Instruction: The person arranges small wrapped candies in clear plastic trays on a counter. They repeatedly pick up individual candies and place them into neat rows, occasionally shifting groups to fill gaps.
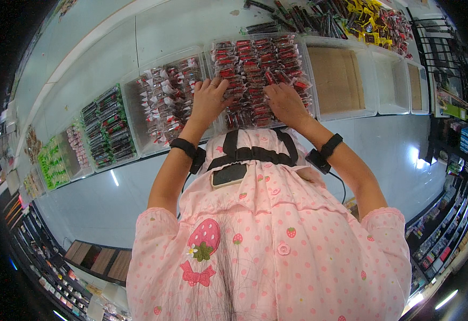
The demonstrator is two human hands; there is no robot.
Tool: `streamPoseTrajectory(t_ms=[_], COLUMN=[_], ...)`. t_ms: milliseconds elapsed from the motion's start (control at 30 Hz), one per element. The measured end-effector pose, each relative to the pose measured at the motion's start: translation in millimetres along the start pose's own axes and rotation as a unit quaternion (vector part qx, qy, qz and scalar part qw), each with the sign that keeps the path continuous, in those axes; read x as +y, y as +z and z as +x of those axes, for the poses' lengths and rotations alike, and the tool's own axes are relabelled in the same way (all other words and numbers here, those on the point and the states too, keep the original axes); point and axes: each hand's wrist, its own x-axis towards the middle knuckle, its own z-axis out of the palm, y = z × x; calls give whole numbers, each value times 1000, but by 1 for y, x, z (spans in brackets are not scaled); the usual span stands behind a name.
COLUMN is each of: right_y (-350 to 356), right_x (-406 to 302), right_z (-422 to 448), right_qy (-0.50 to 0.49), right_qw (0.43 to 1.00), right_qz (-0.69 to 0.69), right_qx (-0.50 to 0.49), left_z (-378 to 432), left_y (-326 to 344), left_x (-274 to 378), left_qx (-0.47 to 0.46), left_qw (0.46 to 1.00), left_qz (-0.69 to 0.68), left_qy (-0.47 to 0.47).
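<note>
Before me a clear plastic bin [208, 60] holds rows of small snack packets [254, 74] in red and clear wrappers. My left hand [210, 100] lies over the bin's left side, its fingertips at the leftmost row and its thumb apart from the fingers. On the right part of the same bin, my right hand [286, 103] has its fingers bent down against the packets. Close to its fingertips, a few red packets [279, 76] lie tilted out of line. Whether either hand grips a packet is hidden by the fingers.
To the left stand bins of white-and-red packets [165, 104], dark green-edged packets [107, 124] and bright green packets [53, 162]. Bins lined with cardboard [336, 78] stand right. Loose dark sticks [302, 18] and yellow packets [368, 20] lie behind. A metal rack [434, 44] stands far right.
</note>
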Motion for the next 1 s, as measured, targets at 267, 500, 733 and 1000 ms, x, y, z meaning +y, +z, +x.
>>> streamPoseTrajectory(t_ms=[267,500,733,1000], right_y=[-13,-18,11,17], right_x=[4,-31,-37,-25], right_z=[11,38,54,54], right_qy=[1,23,10,-93], right_qw=[1000,961,934,991], right_qz=[5,269,325,95], right_qx=[-22,58,-147,-31], left_z=[0,0,-1,-2], left_y=[0,0,-6,-4], left_x=[1,0,0,-1], left_qx=[-8,-10,-43,-30], left_qw=[1000,1000,999,999], left_qz=[6,-19,-20,-18], left_qy=[-12,-19,-13,-10])
